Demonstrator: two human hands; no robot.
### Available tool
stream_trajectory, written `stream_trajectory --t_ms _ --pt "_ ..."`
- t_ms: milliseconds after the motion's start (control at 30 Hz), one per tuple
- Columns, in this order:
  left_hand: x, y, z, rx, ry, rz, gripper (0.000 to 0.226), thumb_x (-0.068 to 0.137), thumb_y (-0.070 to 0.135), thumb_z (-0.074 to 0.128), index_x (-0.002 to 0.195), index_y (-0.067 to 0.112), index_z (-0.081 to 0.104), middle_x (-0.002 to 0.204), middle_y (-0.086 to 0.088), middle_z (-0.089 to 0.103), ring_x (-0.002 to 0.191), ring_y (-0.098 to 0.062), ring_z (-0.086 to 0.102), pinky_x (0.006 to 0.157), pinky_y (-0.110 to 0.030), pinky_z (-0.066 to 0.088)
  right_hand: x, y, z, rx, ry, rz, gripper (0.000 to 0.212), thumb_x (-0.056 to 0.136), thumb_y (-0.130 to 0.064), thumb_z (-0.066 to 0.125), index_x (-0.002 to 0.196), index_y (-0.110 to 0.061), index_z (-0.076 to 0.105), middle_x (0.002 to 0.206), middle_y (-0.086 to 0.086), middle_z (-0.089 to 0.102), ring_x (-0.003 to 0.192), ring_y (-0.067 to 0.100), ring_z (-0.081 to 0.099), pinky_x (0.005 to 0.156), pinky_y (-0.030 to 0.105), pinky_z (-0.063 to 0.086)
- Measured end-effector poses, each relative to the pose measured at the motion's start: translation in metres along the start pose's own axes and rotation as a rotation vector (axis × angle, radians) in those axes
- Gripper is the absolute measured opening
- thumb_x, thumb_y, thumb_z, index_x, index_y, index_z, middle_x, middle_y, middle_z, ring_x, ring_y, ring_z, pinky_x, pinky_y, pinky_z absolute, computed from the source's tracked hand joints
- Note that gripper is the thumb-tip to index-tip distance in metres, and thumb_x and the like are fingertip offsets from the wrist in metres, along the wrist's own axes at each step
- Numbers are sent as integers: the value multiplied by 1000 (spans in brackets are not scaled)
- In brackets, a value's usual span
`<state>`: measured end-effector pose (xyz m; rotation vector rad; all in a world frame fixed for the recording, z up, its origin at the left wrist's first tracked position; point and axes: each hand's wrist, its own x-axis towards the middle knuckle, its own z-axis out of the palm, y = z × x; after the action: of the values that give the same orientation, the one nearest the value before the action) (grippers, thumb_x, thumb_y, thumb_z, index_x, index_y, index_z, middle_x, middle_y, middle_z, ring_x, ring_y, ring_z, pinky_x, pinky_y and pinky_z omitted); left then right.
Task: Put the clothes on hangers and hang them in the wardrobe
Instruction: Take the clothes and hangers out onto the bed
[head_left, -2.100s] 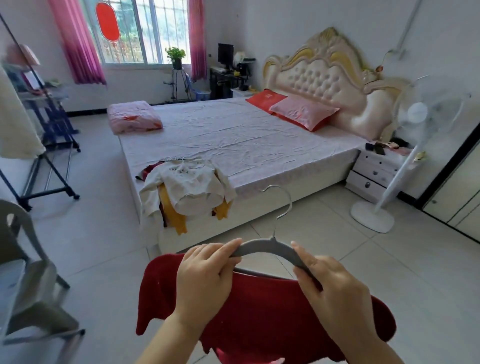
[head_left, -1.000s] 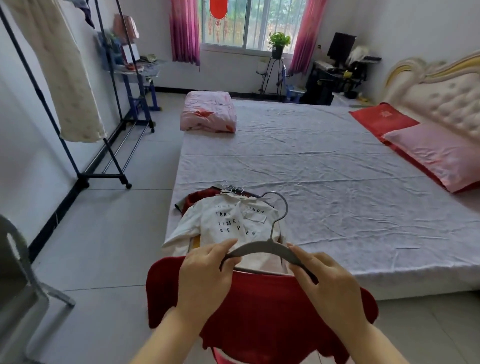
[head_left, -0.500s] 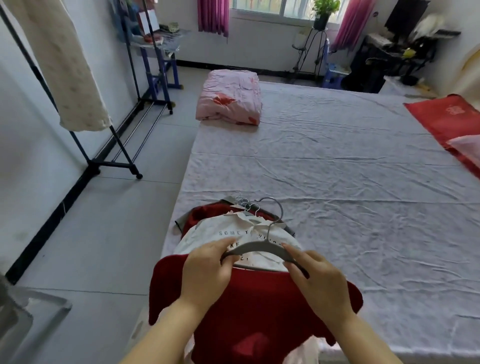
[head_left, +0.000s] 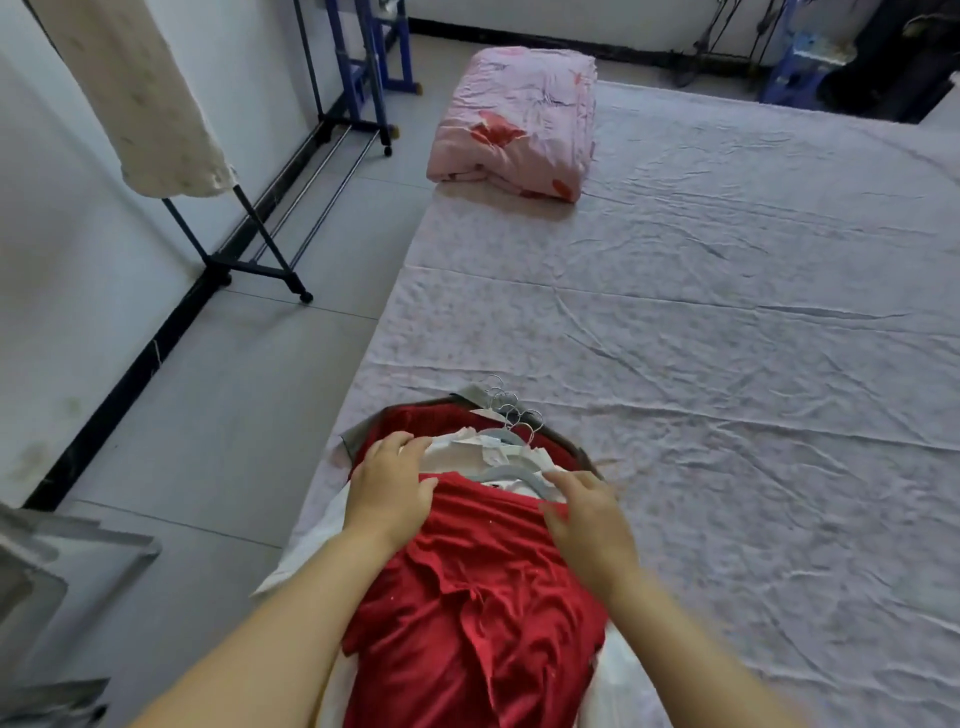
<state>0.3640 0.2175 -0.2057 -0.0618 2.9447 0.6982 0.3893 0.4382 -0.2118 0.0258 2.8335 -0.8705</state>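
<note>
While both hands sit on the pile, status: red soft-fabric top on its grey flat hanger lies on the clothes pile at 6 o'clock, on the near-left edge of the pale lilac bed sheet. It's not hung yet, and no wardrobe is in view.

Left hand rests palm-down on the top's 9 o'clock shoulder, fingers straight and together, thumb splayed at the neckline. Right hand has its fingers laid along the hanger's 3 o'clock arm, thumb on red cloth. Can't tell if that's a pinch or bare contact.

Risks, my read:
- Wire hooks at 12 o'clock of the pile are bunched, so lifting one hanger likely snags a neighbour and drags the lot.
- Red cloth is slack and rucked, so the neckline can slide off a hanger arm on a tilted lift.
- White cloth hangs over the bed edge at 7 o'clock, so a pull could tip the pile to the floor.

Counts:
- 2 hands
- 2 grey hanger bodies showing
- hooks too tangled for an exact count
- 2 red garments, the second red garment underneath
- 1 white shirt
- 1 folded pink floral quilt at 12 o'clock
- 1 black clothes rack at 10 o'clock, carrying 1 cream garment
- 1 blue metal frame at 11 o'clock
</note>
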Motion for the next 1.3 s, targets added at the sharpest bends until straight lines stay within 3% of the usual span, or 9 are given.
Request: stream_trajectory --t_ms 133,367,633,967,1300 --pt "-13 -10 3 26 -35 -55 48 85 27 60 131 19 48 131 0 48 121 -20 42 101 -33 36 -2 0 13 -84 -138 -39 41 89 -26 58 129 -20 51 126 1 52 119 19 44 100 26 34" --pt "-41 -19 -25 72 13 -134 45 88 33 53 132 25 44 127 3 50 116 -20 47 93 -33 37 5 -41 15 -161 -208 -170 41 89 -30 56 129 -22 50 127 0 50 120 20 44 98 30 38" --pt "-144 -74 -89 158 220 -348 43 92 35 46 134 22 42 130 1 49 118 -18 45 95 -30 36 -36 -144 37 -231 -269 -518 44 88 -30 55 131 -24 48 130 -1 49 121 19 41 101 28 32" --pt "-456 -152 -125 159 537 -903 44 92 38 48 133 22 42 125 3 50 110 -18 50 88 -30 40 -237 -285 121 -320 -546 -1074 49 93 -36 49 140 -27 37 138 -6 40 126 15 39 105 28 34" --pt "-778 -114 -78 165 665 -1546 45 92 39 43 134 23 39 125 3 50 113 -17 49 90 -28 37 -497 -344 196 -411 -802 -1561 50 93 -36 51 140 -26 36 137 -6 40 128 14 35 103 27 35"
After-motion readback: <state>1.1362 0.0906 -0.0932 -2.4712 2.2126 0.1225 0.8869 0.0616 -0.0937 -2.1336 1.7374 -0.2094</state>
